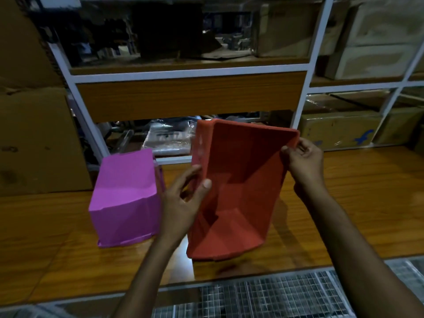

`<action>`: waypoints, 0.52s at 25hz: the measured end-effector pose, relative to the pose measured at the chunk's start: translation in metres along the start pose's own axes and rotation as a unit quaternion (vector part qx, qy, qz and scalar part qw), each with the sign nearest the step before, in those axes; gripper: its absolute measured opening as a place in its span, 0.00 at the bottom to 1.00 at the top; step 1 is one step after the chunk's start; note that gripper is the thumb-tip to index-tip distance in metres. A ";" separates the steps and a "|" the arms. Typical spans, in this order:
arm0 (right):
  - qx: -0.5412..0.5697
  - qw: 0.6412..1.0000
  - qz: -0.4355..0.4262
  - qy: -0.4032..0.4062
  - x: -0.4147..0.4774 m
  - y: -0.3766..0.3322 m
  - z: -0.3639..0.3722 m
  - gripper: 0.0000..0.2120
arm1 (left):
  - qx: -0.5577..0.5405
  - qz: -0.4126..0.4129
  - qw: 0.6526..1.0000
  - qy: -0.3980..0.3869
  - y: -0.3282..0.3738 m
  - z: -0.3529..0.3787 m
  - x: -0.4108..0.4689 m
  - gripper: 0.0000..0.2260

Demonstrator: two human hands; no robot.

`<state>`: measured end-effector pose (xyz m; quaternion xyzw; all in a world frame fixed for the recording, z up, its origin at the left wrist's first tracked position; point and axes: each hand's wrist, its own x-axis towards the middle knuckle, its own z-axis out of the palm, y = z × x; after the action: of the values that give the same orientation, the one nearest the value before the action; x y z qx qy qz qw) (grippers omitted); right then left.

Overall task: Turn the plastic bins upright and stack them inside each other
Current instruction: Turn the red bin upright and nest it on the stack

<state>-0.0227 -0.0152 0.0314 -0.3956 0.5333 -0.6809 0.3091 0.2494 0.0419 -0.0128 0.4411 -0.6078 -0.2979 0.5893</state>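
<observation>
a wooden worktop (344, 203) runs before white-framed shelving (188, 72) stacked with cardboard boxes (339, 131). the pink bin (125, 198) sits upside down near the worktop's left. the red bin (238, 191) is tilted, opening toward the camera; the left hand (183, 203) pinches its left rim, the right hand (302, 159) clasps its far right corner.

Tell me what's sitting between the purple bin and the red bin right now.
In the head view, only the left hand lies between the purple bin and the red bin, gripping the red one's left rim; no other object.
</observation>
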 end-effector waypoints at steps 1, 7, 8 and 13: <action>0.007 1.000 0.020 0.004 -0.001 0.001 -0.006 0.11 | 0.017 0.015 1.000 -0.010 -0.005 0.003 -0.007 0.20; 0.027 0.998 0.036 -0.054 -0.017 -0.007 -0.007 0.15 | 0.017 0.017 0.995 0.093 -0.016 0.022 0.001 0.12; 0.022 0.994 0.012 -0.107 -0.026 -0.010 -0.007 0.17 | 0.004 0.004 0.991 0.136 -0.018 0.021 0.008 0.10; -0.157 0.952 -0.047 -0.259 -0.079 -0.009 -0.016 0.29 | -0.062 -0.102 0.974 0.192 -0.052 0.004 0.040 0.11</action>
<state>0.0024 0.0613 0.0219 -0.6265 0.5156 -0.4768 0.3381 0.2585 -0.0164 -0.0408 0.5129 -0.4151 -0.3031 0.6876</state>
